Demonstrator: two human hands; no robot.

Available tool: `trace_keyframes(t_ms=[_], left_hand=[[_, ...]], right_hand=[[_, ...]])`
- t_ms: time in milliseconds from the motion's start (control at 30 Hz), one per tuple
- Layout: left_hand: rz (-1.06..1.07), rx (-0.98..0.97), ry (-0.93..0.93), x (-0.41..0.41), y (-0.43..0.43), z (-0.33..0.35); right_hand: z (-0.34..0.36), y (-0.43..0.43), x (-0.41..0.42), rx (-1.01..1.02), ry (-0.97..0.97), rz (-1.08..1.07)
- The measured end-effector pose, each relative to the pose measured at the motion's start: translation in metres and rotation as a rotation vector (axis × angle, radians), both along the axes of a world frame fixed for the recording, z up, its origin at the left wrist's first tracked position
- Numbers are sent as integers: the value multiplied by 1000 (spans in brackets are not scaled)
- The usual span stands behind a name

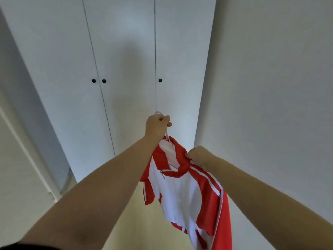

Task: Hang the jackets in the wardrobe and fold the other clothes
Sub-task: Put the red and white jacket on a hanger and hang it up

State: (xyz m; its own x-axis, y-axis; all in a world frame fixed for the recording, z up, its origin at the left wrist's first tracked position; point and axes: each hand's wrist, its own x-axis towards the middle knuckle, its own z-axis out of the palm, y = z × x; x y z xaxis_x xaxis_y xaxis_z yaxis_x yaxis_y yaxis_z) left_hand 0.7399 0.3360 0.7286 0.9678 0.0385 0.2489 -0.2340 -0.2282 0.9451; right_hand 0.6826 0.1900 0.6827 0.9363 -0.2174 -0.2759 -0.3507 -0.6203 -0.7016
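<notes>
A red and white jacket (182,192) hangs on a white hanger, held up in front of the white wardrobe (126,60). My left hand (156,126) grips the hanger's hook (158,112) above the collar. My right hand (198,156) pinches the red collar at the jacket's right shoulder. The hanger's body is hidden inside the jacket. All of the wardrobe's doors are closed; three black knobs (160,80) show at mid height.
A white wall (270,87) runs along the right, close to the wardrobe's side. On the left stands another white panel or door frame (21,141). Light wooden floor (144,222) shows below the jacket.
</notes>
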Motion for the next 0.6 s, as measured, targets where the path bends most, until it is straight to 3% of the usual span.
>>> trace_keyframes(t_ms=[167,300,467,600], left_hand=[[58,65,28,67,94,-2],[44,53,86,123,170,1],[6,107,107,183,247,9],[37,132,107,229,297,9]], right_hand=[[0,93,62,186,96,141],[6,163,121,221,141,284],[21,236,204,251,49,271],[30,281,268,156,-49,295]])
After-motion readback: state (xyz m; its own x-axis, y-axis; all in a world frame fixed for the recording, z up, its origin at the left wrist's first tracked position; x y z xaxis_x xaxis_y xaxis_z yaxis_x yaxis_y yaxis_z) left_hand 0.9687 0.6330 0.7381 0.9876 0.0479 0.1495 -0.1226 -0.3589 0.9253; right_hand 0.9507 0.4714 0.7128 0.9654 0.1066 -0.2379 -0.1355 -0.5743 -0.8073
